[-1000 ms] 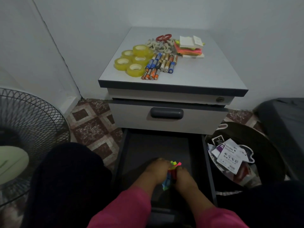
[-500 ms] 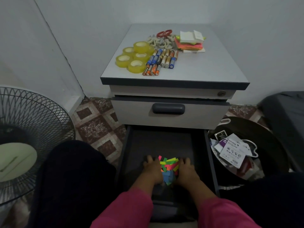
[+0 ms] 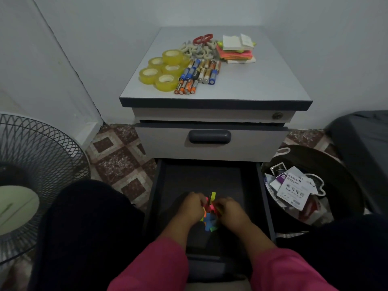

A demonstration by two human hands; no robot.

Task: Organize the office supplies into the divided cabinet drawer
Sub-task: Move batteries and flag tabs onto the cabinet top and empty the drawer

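**Sticky flags pinched between both hands, low in the open drawer**

Your left hand (image 3: 194,203) and right hand (image 3: 230,208) sit close together, fingers curled onto the bundle of coloured sticky flags (image 3: 210,215) between them, equally near. The bundle lies in the near middle of the bottom drawer (image 3: 265,198), its long axis running near to far.

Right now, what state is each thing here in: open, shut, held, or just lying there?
Bottom drawer: pulled open.
Upper drawer: closed.
Paper flags: bunched between both hands, in the bottom drawer.
Left hand: holding the flags.
Right hand: holding the flags.
Tape rolls: loose on the cabinet top.
Batteries: loose on top.
Scissors: closed, on top.
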